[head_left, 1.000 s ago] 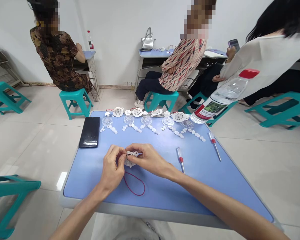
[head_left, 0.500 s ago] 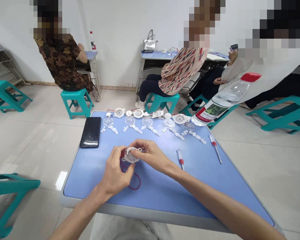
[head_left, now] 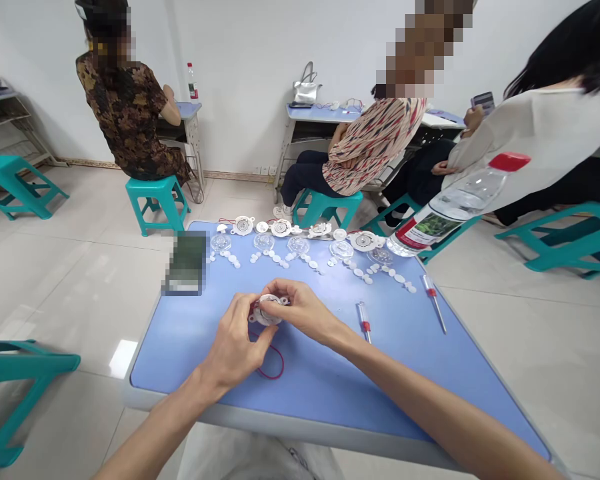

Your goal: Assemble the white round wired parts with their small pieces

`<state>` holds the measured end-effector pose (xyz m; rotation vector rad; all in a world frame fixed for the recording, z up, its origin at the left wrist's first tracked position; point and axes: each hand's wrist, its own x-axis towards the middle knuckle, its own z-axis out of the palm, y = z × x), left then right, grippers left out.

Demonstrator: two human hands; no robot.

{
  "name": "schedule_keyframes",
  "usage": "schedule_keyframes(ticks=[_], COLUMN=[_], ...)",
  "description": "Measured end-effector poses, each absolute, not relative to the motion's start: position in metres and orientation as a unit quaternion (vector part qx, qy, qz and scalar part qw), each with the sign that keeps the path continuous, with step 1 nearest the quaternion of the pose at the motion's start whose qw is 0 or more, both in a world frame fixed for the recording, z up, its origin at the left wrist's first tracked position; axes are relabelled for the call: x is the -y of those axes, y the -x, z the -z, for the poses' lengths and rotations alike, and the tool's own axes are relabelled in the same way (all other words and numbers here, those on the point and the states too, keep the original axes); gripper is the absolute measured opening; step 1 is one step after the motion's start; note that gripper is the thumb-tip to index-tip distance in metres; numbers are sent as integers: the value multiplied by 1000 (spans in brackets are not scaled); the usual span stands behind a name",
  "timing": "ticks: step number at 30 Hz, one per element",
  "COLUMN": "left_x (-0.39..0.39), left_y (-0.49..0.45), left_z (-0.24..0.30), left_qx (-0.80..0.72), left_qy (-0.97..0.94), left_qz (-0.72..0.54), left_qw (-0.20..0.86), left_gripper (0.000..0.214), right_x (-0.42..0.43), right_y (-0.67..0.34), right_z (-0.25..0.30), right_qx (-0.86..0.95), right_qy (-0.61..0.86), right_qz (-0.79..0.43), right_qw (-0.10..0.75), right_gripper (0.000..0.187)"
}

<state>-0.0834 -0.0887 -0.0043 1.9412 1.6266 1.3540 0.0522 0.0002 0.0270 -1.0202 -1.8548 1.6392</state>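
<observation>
A round white plastic housing [head_left: 269,316] with small side lugs is held just above the blue desk top. My left hand [head_left: 240,333] grips its left edge between thumb and fingers. From the other side my right hand [head_left: 293,307] pinches it, the thumb lying across its face and the fingers behind the rim. A thin red wire [head_left: 283,363] loops from under the left hand onto the desk. My fingers hide part of the housing, and its inner parts are too small to make out.
Along the far edge of the blue desk [head_left: 330,380] lie similar white housings [head_left: 242,225], clear round covers [head_left: 341,251] and small white discs [head_left: 367,277]. Two screwdrivers [head_left: 364,320] lie at right, a phone [head_left: 186,263] at left. A water bottle [head_left: 433,223] stands at the far right corner. People sit on green stools beyond.
The view has shifted slightly, moving the scene a little to the right. Both hands keep hold of the housing, and my right thumb lies a bit further over its face.
</observation>
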Motion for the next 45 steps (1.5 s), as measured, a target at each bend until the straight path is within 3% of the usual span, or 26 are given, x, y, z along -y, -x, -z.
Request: schedule_keyframes(ticks=[6,18,26,28,33,36,42,45], left_x=[90,92,92,91,90,90,89,89], left_y=[83,84,83,83,83,84,86,85], left_z=[7,14,14,14,16,17,15,14], left_qx=[-578,-606,-630,-635,-647,-648,-650,-656], left_qy=[-665,-669,-610,-597,-586,-590,-584,-580], left_qz=[-451,-412,-442,-449,-446,-444,-445,-439], left_qw=[143,125,186,197,198,190,197,203], left_gripper=[57,41,35,34,43,43,43,44], right_x=[-1,-6,-23,-35,-86,-121,-165,-173], right_y=[-48,-38,-32,-29,9,43,86,95], right_z=[-20,-20,-39,-48,-68,-69,-50,-42], right_qx=[641,651,734,791,941,969,993,995], right_qy=[365,369,359,327,259,209,92,69], right_qz=[-634,-634,-574,-516,-176,-23,65,79], right_qw=[231,195,58,27,129,130,36,3], right_gripper=[24,26,25,26,15,27,46,46])
